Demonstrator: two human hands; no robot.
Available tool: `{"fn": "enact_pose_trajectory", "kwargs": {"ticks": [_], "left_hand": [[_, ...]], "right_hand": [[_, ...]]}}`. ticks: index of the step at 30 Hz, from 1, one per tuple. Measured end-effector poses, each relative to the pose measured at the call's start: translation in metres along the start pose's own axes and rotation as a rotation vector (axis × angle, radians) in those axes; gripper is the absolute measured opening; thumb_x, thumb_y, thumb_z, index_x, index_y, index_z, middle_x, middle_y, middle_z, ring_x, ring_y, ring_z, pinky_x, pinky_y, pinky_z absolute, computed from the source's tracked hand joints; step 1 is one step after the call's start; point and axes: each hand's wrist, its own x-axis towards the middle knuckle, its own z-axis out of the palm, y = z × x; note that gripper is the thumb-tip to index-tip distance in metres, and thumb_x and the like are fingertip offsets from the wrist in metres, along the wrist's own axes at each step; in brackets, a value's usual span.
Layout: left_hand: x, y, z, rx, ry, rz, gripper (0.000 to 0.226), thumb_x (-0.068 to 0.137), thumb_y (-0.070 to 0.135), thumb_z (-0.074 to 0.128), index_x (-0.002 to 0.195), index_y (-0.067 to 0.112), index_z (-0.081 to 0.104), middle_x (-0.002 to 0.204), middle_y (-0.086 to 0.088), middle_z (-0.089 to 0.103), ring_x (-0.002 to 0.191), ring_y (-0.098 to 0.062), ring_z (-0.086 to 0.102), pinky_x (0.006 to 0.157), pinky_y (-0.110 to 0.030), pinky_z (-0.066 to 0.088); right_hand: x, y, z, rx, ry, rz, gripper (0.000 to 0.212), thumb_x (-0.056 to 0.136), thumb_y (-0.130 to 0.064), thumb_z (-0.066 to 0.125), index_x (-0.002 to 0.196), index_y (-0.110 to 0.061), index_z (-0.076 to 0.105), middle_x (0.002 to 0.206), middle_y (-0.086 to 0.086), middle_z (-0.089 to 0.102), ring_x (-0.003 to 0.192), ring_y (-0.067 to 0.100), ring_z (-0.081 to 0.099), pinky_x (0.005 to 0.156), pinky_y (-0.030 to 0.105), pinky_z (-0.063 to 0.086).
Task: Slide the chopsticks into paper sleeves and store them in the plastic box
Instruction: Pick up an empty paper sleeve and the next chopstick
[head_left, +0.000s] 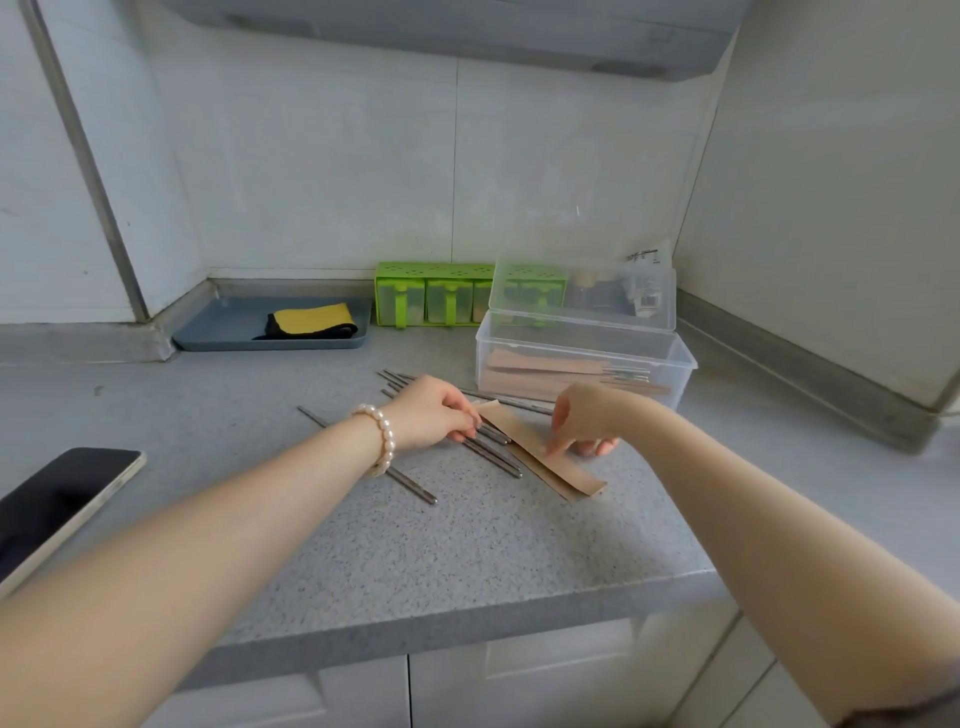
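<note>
Two hands are seen over the worktop (415, 545), a left hand (434, 415) and a right hand (584, 415). One loose paper sleeve (545, 457), one clear plastic box (584, 353) with several filled sleeves that cannot be counted exactly, and a scatter of bare metal chopsticks (493, 452), partly hidden and uncountable, are present. One green condiment rack (431, 293), one blue tray (223, 332), one yellow cloth (311, 319), one phone (57, 509) and one pearl bracelet (379, 436) are also counted.

Phone (57, 512), green rack (434, 293), perhaps a cloth (311, 320).

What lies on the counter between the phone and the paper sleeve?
Loose metal chopsticks and the left hand gripping some lie between the phone and sleeve, in the head view.
</note>
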Motion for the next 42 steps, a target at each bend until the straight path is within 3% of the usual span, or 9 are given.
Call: {"fn": "enact_pose_trajectory", "kwargs": {"ticks": [8, 15, 19, 21, 25, 31, 36, 40, 42], "left_hand": [[-0.010, 0.001, -0.001, 0.032, -0.014, 0.001, 0.012, 0.087, 0.009, 0.060, 0.094, 0.005, 0.069, 0.092, -0.003, 0.068, 0.086, -0.014, 0.064, 0.076, -0.019, 0.052], [-0.014, 0.001, 0.003, -0.002, -0.011, -0.041, 0.010, 0.085, 0.008, 0.063, 0.093, 0.006, 0.069, 0.088, -0.002, 0.067, 0.080, -0.011, 0.063, 0.069, -0.016, 0.053], [-0.015, 0.005, 0.009, -0.151, -0.035, -0.111, 0.008, 0.085, 0.005, 0.062, 0.092, 0.006, 0.066, 0.092, -0.009, 0.069, 0.083, -0.016, 0.065, 0.082, -0.031, 0.056], [-0.014, 0.008, 0.012, -0.254, -0.042, -0.150, 0.011, 0.086, 0.007, 0.060, 0.096, 0.006, 0.065, 0.092, -0.010, 0.070, 0.080, -0.016, 0.065, 0.088, -0.036, 0.054], [-0.014, 0.017, 0.023, -0.456, -0.072, -0.193, 0.012, 0.089, 0.007, 0.057, 0.100, 0.005, 0.061, 0.087, -0.010, 0.068, 0.075, -0.016, 0.063, 0.090, -0.037, 0.050], [-0.015, 0.027, 0.033, -0.579, -0.048, -0.169, 0.019, 0.088, 0.023, 0.060, 0.102, 0.009, 0.059, 0.099, -0.009, 0.064, 0.085, -0.018, 0.061, 0.085, -0.033, 0.050], [-0.009, 0.033, 0.026, -0.775, 0.184, -0.020, 0.022, 0.095, 0.028, 0.048, 0.111, 0.014, 0.056, 0.116, -0.011, 0.062, 0.107, -0.024, 0.058, 0.084, -0.035, 0.050], [-0.014, 0.034, 0.010, -1.067, 0.226, -0.039, 0.034, 0.101, 0.027, 0.035, 0.110, 0.001, 0.056, 0.089, -0.011, 0.069, 0.078, -0.021, 0.066, 0.078, -0.036, 0.053], [-0.018, 0.035, 0.002, -1.152, 0.210, -0.100, 0.038, 0.101, 0.033, 0.033, 0.102, 0.002, 0.055, 0.067, -0.007, 0.060, 0.054, -0.018, 0.058, 0.057, -0.031, 0.055]], "right_hand": [[-0.003, -0.007, 0.013, -0.031, 0.010, 0.085, 0.039, 0.074, -0.025, 0.079, 0.066, -0.009, 0.045, 0.057, 0.004, 0.048, 0.048, 0.017, 0.042, 0.050, 0.023, 0.036], [-0.015, -0.007, 0.013, 0.165, 0.155, 0.065, 0.023, 0.071, -0.016, 0.081, 0.083, -0.007, 0.063, 0.062, 0.003, 0.057, 0.048, 0.012, 0.046, 0.039, 0.018, 0.034], [-0.022, -0.001, 0.005, 0.250, 0.248, 0.007, 0.020, 0.072, -0.013, 0.080, 0.088, -0.007, 0.071, 0.069, -0.002, 0.057, 0.059, 0.010, 0.048, 0.054, 0.021, 0.042], [-0.026, 0.003, 0.002, 0.269, 0.247, -0.008, 0.022, 0.074, -0.014, 0.078, 0.094, -0.007, 0.070, 0.072, 0.000, 0.057, 0.060, 0.012, 0.048, 0.052, 0.021, 0.041], [-0.031, 0.009, -0.004, 0.286, 0.278, -0.017, 0.014, 0.081, -0.018, 0.072, 0.091, -0.012, 0.064, 0.077, 0.001, 0.059, 0.061, 0.012, 0.050, 0.049, 0.021, 0.039], [-0.037, 0.008, -0.004, 0.479, 0.401, -0.094, 0.015, 0.081, -0.022, 0.072, 0.090, -0.011, 0.066, 0.084, 0.000, 0.058, 0.072, 0.012, 0.050, 0.066, 0.026, 0.039], [-0.043, -0.003, 0.010, 0.714, 0.035, -0.231, 0.022, 0.078, -0.017, 0.073, 0.061, -0.020, 0.059, 0.075, -0.002, 0.066, 0.074, 0.014, 0.054, 0.064, 0.026, 0.034], [-0.037, -0.019, 0.026, 0.695, -0.152, -0.301, 0.027, 0.080, -0.015, 0.072, 0.058, -0.023, 0.059, 0.079, -0.001, 0.064, 0.077, 0.014, 0.053, 0.064, 0.025, 0.033], [-0.037, -0.025, 0.026, 0.627, -0.228, -0.331, 0.020, 0.080, -0.012, 0.072, 0.065, -0.021, 0.063, 0.078, -0.003, 0.066, 0.075, 0.011, 0.055, 0.064, 0.023, 0.036]]}}
